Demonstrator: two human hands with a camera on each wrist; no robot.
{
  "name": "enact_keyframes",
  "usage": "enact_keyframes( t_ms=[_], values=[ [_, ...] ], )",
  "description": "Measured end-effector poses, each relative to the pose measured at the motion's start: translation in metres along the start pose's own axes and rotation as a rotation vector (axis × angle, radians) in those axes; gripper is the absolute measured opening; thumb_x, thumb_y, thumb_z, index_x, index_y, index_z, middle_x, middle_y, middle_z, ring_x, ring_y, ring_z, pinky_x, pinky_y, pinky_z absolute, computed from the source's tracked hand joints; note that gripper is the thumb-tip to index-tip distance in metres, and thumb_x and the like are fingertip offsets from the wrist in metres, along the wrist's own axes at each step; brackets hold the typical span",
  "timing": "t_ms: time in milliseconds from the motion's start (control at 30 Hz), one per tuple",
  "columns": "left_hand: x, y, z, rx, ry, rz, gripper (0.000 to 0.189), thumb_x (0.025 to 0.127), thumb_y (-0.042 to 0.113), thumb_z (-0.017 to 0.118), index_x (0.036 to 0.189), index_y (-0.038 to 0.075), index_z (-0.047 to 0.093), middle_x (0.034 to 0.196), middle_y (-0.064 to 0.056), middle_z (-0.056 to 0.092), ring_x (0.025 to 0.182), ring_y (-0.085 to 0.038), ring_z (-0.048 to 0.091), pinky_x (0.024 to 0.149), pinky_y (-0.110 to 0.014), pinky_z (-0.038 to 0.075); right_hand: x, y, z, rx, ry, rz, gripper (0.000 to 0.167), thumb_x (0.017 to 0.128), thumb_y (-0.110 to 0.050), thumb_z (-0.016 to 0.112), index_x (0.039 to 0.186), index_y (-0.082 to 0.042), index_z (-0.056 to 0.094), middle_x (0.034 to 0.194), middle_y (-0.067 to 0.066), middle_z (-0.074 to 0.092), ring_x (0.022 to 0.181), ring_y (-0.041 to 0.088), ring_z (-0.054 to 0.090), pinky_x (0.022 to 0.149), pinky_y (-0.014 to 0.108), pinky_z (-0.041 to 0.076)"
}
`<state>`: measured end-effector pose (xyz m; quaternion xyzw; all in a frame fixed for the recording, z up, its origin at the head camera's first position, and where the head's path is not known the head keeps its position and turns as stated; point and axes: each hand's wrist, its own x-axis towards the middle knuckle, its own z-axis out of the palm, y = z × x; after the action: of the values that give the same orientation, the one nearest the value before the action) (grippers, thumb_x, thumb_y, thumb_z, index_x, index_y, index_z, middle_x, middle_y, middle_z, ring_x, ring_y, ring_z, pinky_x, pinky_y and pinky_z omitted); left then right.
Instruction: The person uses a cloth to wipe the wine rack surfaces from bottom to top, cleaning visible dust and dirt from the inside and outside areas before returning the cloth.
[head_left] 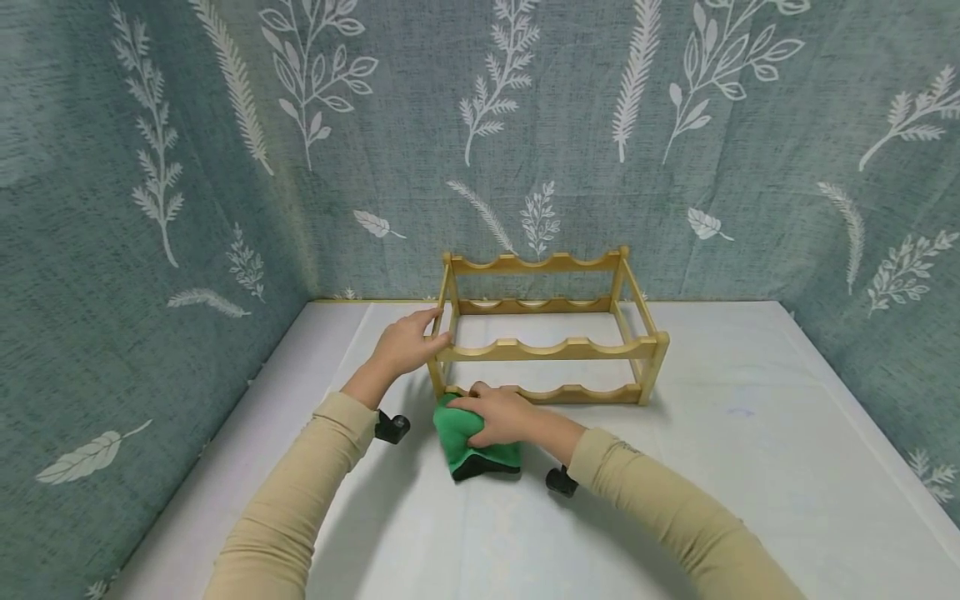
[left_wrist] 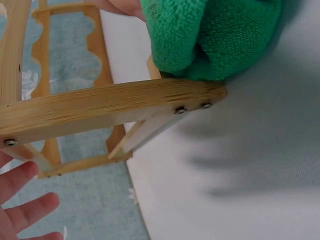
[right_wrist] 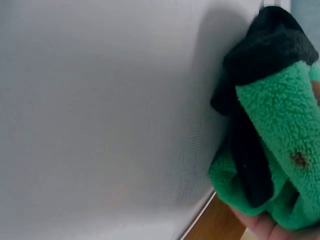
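The person's left arm, in a tan left sleeve (head_left: 288, 500), reaches up and inward from the lower left, its wrist slightly bent toward a wooden rack (head_left: 540, 351). The left hand (head_left: 405, 343) is at the rack's near left upper corner, back of the hand upward, thumb stretched over the end of the front top rail. In the left wrist view its fingers are fairly straight and spread apart beside the rack's end frame; how firmly the thumb bears on the wood is hard to tell, being out of that view.

The right arm, in a tan right sleeve (head_left: 667, 500), slants in from the lower right, low over the white bench (head_left: 750, 450). The right hand (head_left: 501, 414) is turned palm down and holds a green cloth (head_left: 459, 429) with bent fingers, thumb pressed into its middle. The cloth is bunched against the left end of the rack's lower front rail, by the foot of the corner post, its dark edge hanging toward the person. The right wrist view shows a brown spot on the cloth. The rack stands upright on the bench, before a leaf-patterned curtain (head_left: 562, 125).
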<state>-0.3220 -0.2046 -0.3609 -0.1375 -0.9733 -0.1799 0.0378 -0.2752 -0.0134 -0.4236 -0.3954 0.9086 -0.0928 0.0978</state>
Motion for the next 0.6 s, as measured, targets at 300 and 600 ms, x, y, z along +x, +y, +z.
enact_keyframes(
  t_ms=[300,600],
  values=[
    [0.001,0.001,0.002,0.044,-0.036,-0.013,0.065,0.091,0.049,0.04,0.142,0.009,0.035,0.137,-0.016,0.044,0.114,-0.037,0.05,0.088,-0.051,0.043,-0.008,0.003,0.003,-0.001,0.04,0.098,0.061,0.082,-0.036,0.066,0.138,-0.032,0.042,0.116,0.012,0.051,0.078,0.017,0.052,0.068,0.03,0.043],
    [0.0,0.003,-0.002,0.026,-0.098,-0.063,0.067,0.092,0.051,0.037,0.144,0.01,0.029,0.138,-0.016,0.044,0.115,-0.038,0.05,0.087,-0.053,0.042,-0.048,0.036,-0.001,0.101,0.043,0.209,0.062,0.081,-0.029,0.066,0.138,-0.029,0.043,0.116,0.018,0.053,0.069,0.018,0.049,0.057,0.031,0.041]
  ],
)
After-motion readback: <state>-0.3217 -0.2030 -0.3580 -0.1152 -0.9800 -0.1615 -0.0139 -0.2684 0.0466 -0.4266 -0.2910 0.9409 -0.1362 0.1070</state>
